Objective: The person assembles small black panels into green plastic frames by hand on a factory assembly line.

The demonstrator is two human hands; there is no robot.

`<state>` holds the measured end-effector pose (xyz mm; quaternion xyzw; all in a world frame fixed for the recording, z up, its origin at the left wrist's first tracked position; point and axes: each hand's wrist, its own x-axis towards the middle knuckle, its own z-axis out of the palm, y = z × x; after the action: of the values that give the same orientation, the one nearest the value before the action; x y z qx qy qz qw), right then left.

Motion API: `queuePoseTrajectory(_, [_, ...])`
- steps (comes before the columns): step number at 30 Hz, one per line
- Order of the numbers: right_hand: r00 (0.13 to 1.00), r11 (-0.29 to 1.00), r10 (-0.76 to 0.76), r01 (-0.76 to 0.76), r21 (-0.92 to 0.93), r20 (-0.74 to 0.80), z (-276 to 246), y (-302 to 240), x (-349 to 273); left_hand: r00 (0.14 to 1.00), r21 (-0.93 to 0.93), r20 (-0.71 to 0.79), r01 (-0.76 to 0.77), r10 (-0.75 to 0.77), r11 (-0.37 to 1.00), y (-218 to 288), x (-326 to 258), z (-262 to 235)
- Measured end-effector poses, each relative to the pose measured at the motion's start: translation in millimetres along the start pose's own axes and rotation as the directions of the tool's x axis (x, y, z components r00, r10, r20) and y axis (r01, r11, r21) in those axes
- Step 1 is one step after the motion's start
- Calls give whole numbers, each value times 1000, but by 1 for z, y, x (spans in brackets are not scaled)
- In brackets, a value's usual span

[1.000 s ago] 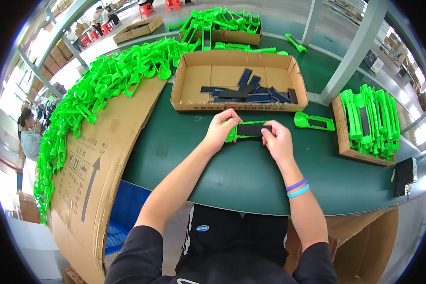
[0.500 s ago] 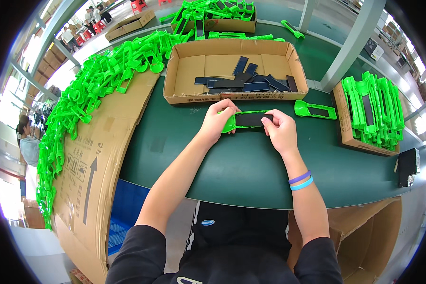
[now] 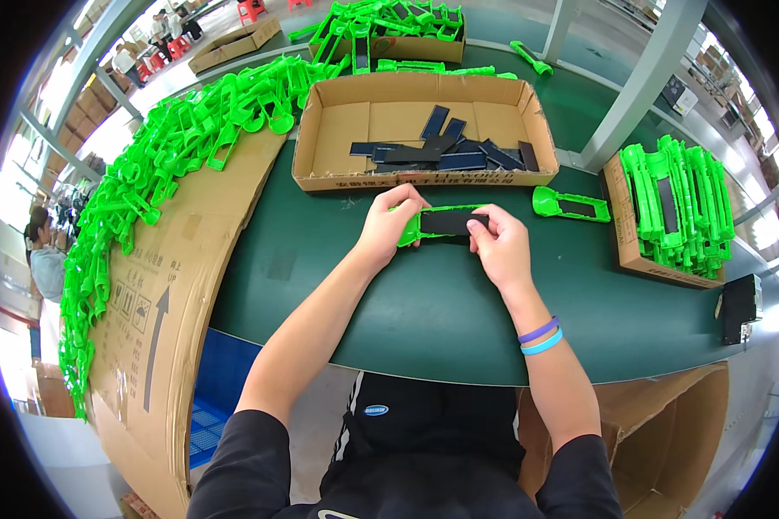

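Observation:
Between my two hands, above the green tabletop, is a bright green plastic frame (image 3: 411, 228) with a flat black panel (image 3: 445, 222) lying in its long opening. My left hand (image 3: 389, 227) is closed around the wide left end of the frame. At the other end my right hand (image 3: 499, 242) pinches the panel and the frame's edge between thumb and fingers. Just beyond my hands stands a shallow cardboard box (image 3: 329, 180) with several dark panels (image 3: 458, 156) in it. Another green frame with a dark panel (image 3: 571, 205) lies on the table to the right.
A long heap of green frames (image 3: 182, 130) runs along cardboard (image 3: 160, 259) on my left. On the right, a carton (image 3: 625, 216) holds upright green frames. Another filled box (image 3: 407, 48) stands at the back. A metal post (image 3: 640, 86) rises at the back right.
My right hand has shifted slightly left along the panel and its fingers have bent more. The left hand keeps its hold on the frame. The whole view has moved a little.

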<state>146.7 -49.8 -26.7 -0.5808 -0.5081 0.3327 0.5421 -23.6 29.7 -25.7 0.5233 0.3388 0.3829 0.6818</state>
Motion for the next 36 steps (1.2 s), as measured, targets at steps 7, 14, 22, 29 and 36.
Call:
queuePoseTrajectory(7, [996,996,77,-79,42,51,-1,-2,0,1000,18,23,5,-5,1000,-1,-1,-1])
queuePoseTrajectory(14, [990,991,103,-111,81,94,-5,-1,5,998,-10,56,0,0,1000,0,1,-2])
queuePoseTrajectory(22, [985,977,156,-164,137,72,-11,8,9,992,89,125,17,-28,996,7,-4,1])
queuePoseTrajectory(29, [992,992,124,-124,10,11,-10,3,9,995,224,97,-21,-1,974,8,-5,4])
queuePoseTrajectory(36, [882,803,-426,266,-534,-201,-19,-4,9,994,64,99,-50,44,997,13,-4,3])
